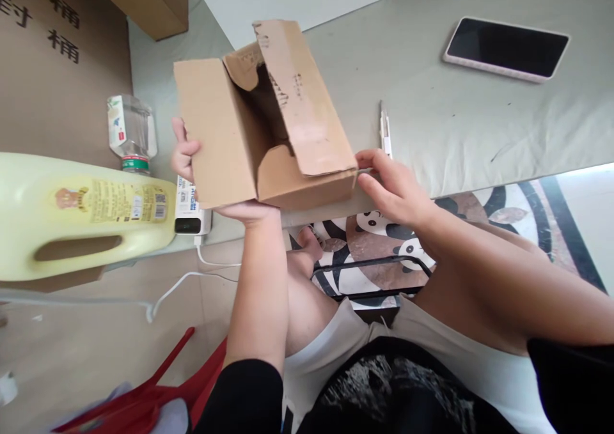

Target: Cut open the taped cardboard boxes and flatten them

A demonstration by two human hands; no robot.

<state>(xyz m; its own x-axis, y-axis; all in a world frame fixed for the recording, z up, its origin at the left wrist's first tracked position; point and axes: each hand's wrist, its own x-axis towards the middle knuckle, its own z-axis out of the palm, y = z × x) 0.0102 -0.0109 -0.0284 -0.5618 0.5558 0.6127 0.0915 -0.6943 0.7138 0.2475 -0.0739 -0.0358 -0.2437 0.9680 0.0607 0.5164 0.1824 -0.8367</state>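
A small brown cardboard box [307, 95] is held up and tilted over the covered table, its top flaps spread and part of its dark inside showing. Its torn flap edge is ragged. My left hand [252, 211] supports it from below, with fingertips wrapped round the left flap; the rest of that hand is hidden behind the cardboard. My right hand [396, 186] is at the box's lower right corner, thumb and forefinger apart, their tips at or touching the edge. Just behind my right fingers lies a white utility knife [384, 130], partly covered by them.
A phone [508, 47] lies at the far right. To the left are a large yellow jug [86, 210], a clear bottle [134, 130] and a white device [192, 222] with a cable. Larger cartons [86, 101] stand behind. The table's front edge [460, 190] runs above my legs.
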